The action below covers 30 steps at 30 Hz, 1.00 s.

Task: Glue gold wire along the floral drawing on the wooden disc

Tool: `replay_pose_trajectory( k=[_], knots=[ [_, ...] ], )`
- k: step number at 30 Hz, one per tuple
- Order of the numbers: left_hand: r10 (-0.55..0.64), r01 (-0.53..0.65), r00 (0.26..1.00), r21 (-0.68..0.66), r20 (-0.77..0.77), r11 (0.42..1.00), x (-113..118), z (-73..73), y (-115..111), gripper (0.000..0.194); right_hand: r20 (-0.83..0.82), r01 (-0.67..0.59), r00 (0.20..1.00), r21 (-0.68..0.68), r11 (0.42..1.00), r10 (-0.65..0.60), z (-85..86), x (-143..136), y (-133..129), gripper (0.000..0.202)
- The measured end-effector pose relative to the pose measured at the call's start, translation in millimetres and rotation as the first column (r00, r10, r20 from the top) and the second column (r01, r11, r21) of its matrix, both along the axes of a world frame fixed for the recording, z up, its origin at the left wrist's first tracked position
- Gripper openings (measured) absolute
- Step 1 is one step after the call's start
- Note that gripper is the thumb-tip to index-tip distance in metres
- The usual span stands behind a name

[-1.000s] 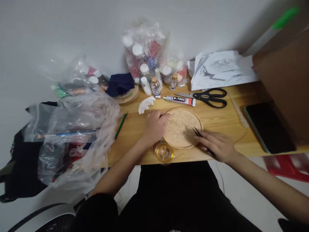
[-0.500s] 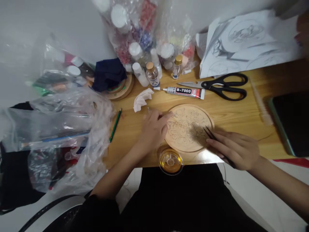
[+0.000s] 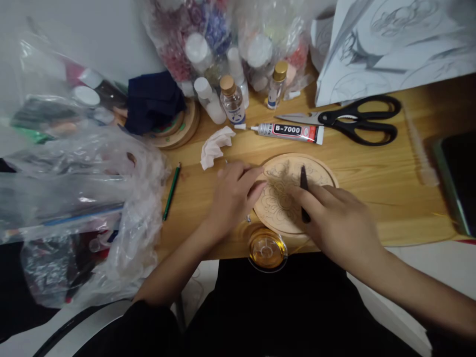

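A round peach-coloured embroidery hoop (image 3: 278, 210) with flower outlines drawn on it lies flat near the table's front edge. My left hand (image 3: 234, 196) rests at its left rim, index finger and thumb stretched out and apart; its other fingers are curled and partly hidden. My right hand (image 3: 342, 228) is closed on dark tweezers (image 3: 305, 193), over the right half of the hoop, tips pointing away from me. Whether the tips pinch anything is too small to tell. Close in front of the hoop is a clear spool of golden thread or wire (image 3: 267, 249), overhanging the table edge.
Behind the hoop lie a B-7000 glue tube (image 3: 288, 131), black-handled scissors (image 3: 345, 119) and crumpled tissue (image 3: 216, 146). Small bottles (image 3: 233, 101) stand at the back. A green pencil (image 3: 171, 192) and plastic bags (image 3: 137, 208) are left, a phone (image 3: 459, 181) right, drawn sheets (image 3: 390, 49) back right.
My right hand has moved left with the tweezers, from the hoop's right edge to over its surface. My left hand stays at the left rim. The camera view has shifted slightly.
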<state>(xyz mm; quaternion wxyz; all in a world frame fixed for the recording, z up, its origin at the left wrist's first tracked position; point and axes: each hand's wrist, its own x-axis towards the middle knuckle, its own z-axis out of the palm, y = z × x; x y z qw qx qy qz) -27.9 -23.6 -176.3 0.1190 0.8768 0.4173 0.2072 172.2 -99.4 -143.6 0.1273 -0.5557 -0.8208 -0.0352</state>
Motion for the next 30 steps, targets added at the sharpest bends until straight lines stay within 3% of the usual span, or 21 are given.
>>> replay_pose_trajectory(
  k=[3,6,11,18,23,30],
  knots=[
    [0.003,-0.005,1.000,-0.067,-0.028,0.998,1.9,5.4,3.3,0.018,0.004,0.101,0.995,-0.005,0.995,-0.101,-3.3,-5.3,3.7,0.014],
    [-0.042,0.039,0.999,-0.118,-0.020,0.992,3.7,9.9,10.5,0.015,-0.024,0.135,0.991,0.006,0.991,-0.135,-4.3,-6.8,5.5,0.021],
    [-0.119,0.121,0.992,-0.025,0.048,0.992,3.5,6.2,20.5,0.014,-0.064,0.125,0.990,0.008,0.992,-0.125,-9.1,-7.2,3.6,0.019],
    [-0.083,0.074,0.986,0.064,0.142,0.995,-1.4,-6.4,17.8,0.014,-0.169,0.176,0.973,0.097,0.980,-0.158,-15.5,-9.5,-2.9,0.009],
    [-0.073,0.061,0.989,0.095,0.127,0.994,-2.7,-9.0,17.0,0.012,-0.250,0.166,0.959,0.117,0.979,-0.133,-17.5,-6.3,-5.5,0.012],
    [-0.091,0.080,0.992,0.109,0.092,0.991,-4.0,-8.9,17.9,0.013,-0.229,0.134,0.967,0.097,0.986,-0.108,-20.7,-5.7,-5.0,0.012]
  ],
)
